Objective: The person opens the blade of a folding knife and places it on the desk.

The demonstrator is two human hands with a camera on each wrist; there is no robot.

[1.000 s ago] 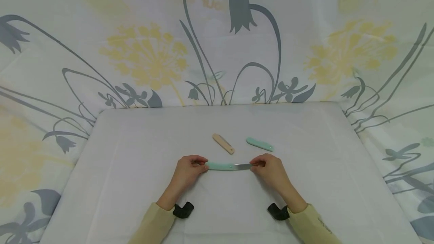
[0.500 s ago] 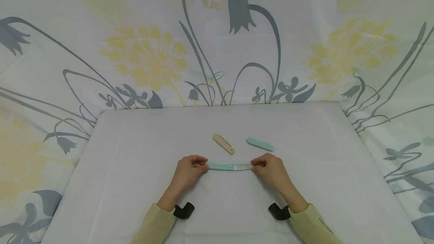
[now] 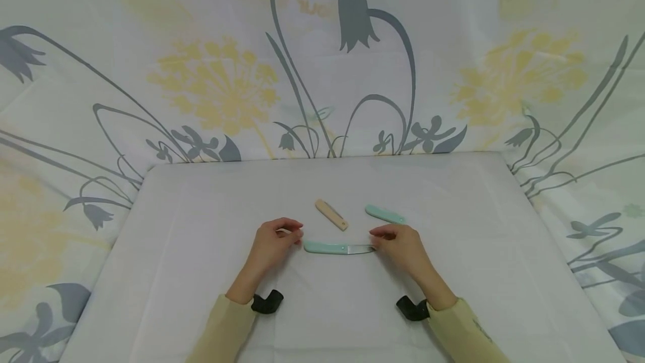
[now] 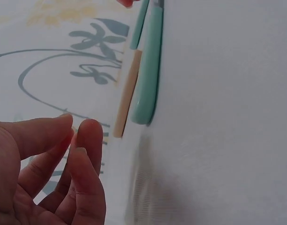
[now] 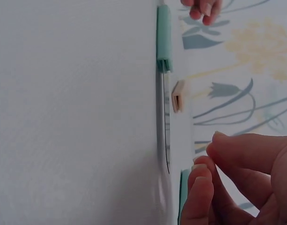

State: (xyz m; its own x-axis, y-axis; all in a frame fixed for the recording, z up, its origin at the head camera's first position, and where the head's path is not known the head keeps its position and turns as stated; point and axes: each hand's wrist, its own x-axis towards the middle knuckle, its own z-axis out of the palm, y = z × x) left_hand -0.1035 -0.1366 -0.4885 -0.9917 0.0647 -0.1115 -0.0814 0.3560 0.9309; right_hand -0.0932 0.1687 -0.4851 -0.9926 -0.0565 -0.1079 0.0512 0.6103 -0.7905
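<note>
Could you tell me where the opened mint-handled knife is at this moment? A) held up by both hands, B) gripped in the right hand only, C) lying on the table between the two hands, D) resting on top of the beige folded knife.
C: the mint-handled knife lies flat on the table, with the left hand and right hand both just off its ends.

Mint-handled knife [image 3: 339,248] is lying flat on the white table [image 3: 201,240], opened out straight, handle to the left, short steel blade [image 3: 360,249] pointing right.
</note>
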